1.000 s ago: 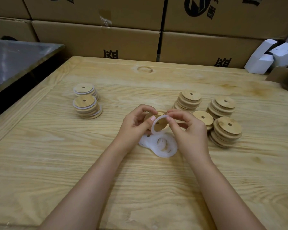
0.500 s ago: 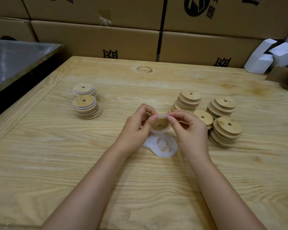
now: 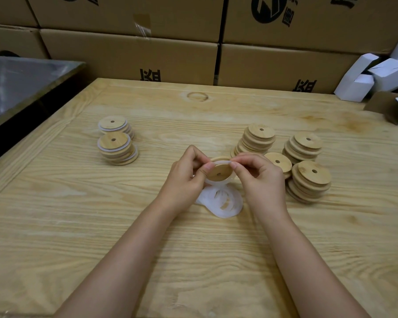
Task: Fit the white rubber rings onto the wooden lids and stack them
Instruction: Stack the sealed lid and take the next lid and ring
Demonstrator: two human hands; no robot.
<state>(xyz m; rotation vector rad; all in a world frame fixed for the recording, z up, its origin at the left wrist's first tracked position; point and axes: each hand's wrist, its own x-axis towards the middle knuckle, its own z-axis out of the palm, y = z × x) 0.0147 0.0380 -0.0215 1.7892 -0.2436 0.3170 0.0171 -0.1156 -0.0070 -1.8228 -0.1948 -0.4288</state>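
I see both hands meeting over the table [image 3: 83,226]. The left hand [image 3: 185,180] and the right hand [image 3: 261,180] each pinch one wooden lid [image 3: 221,172] at its edge, thumbs and forefingers curled onto the white rubber ring [image 3: 216,183] lying around its rim. The lid is held between the two hands, just above the table and tilted toward me. Directly under the hands lies a pile of loose rings [image 3: 225,204]. Well apart to the left of the left hand stand two stacks of ringed lids [image 3: 116,149]. Just beside the right hand, on its right, stand stacks of bare lids [image 3: 310,180]
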